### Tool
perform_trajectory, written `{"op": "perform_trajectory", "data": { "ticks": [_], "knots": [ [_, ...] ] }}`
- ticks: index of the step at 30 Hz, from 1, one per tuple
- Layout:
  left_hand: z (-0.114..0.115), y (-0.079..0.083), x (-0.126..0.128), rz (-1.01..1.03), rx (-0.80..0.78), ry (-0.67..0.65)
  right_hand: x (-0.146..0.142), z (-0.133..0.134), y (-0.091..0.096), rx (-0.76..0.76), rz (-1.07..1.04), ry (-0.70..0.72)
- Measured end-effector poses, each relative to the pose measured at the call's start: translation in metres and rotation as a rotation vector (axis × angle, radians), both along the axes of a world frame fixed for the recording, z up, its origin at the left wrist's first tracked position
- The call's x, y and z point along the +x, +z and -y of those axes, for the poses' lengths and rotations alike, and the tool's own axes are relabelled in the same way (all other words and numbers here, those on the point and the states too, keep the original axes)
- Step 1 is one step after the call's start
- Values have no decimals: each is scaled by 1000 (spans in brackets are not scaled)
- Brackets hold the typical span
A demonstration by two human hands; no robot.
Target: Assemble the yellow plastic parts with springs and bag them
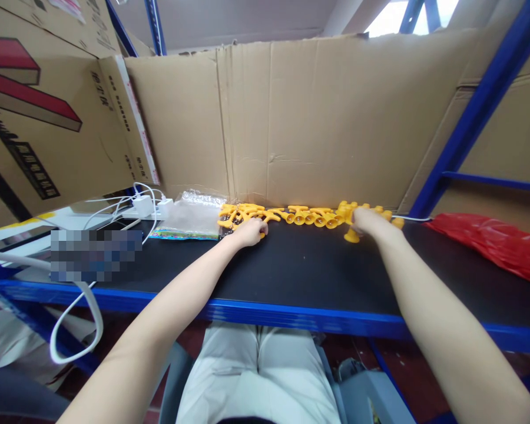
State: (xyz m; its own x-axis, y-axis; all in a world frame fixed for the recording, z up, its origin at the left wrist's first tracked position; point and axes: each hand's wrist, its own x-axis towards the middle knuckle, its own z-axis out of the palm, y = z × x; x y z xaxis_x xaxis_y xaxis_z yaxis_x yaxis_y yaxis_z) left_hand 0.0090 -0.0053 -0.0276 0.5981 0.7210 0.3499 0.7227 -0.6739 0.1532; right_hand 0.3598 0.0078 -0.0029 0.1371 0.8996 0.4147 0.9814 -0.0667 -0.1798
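My left hand (251, 231) is closed at the pile of yellow branched plastic pieces (244, 210), with a bit of yellow showing under its fingertips. To the right, my right hand (365, 222) is closed on a yellow plastic piece (351, 237) with a flared round end, which points down at the black tabletop. Behind and beside that hand stands a cluster of yellow knobbed pieces (347, 208). Between my hands runs a row of yellow pieces with hollow cup ends (309, 218), open sides facing me. My fingers hide part of what each hand grips.
Clear plastic bags (189, 215) lie left of the pile, near white chargers (143, 206) and cables. A red plastic bag (490, 244) rests at right. Cardboard (335, 118) walls the back; a blue rail (291, 313) edges the black tabletop (300, 271).
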Motion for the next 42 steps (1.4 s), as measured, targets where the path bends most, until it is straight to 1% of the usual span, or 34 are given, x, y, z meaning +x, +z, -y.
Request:
{"op": "perform_trajectory", "data": {
  "ticks": [1, 2, 3, 5, 6, 8, 11, 15, 18, 20, 22, 26, 31, 34, 36, 38, 42],
  "knots": [
    [-1, -1, -1, -11, -1, -7, -6, 2, 2, -115, -15, 30],
    [-2, -1, -1, -18, -2, -14, -13, 5, 4, -197, -30, 88],
    [-2, -1, -2, -23, -4, -19, -19, 9, 6, -247, -50, 162],
    [-2, 0, -2, -18, -11, -14, -31, 17, 9, -281, -111, 318],
    [-1, 0, -1, -9, -15, -6, -37, 21, 10, -299, -152, 372],
    [0, 2, -1, 6, -20, 10, -47, 28, 11, -334, -223, 422],
    [2, 3, 0, 14, -15, 31, -61, 36, 10, -366, -280, 442],
    [5, 3, 2, 17, 47, 47, -73, 38, 5, -439, -257, 489],
    [9, 3, 5, -20, 111, 137, -77, 36, 0, -427, -264, 505],
    [12, 2, 7, -74, 96, 201, -78, 33, -4, -413, -271, 506],
    [15, 3, 9, -119, 54, 207, -77, 29, -6, -402, -244, 508],
    [18, 4, 12, -114, 18, 126, -74, 27, -7, -356, -154, 498],
    [19, 4, 17, -55, -27, -57, -77, 32, -4, -399, -155, 524],
    [19, 2, 17, -64, -25, -78, -81, 33, -5, -370, -126, 517],
    [17, 0, 16, -88, 1, -60, -83, 33, -7, -334, -127, 525],
    [15, -3, 14, -105, 36, -13, -86, 32, -10, -288, -158, 555],
    [9, -9, 10, -92, 82, 111, -99, 33, -17, -187, -279, 750]
  ]
}}
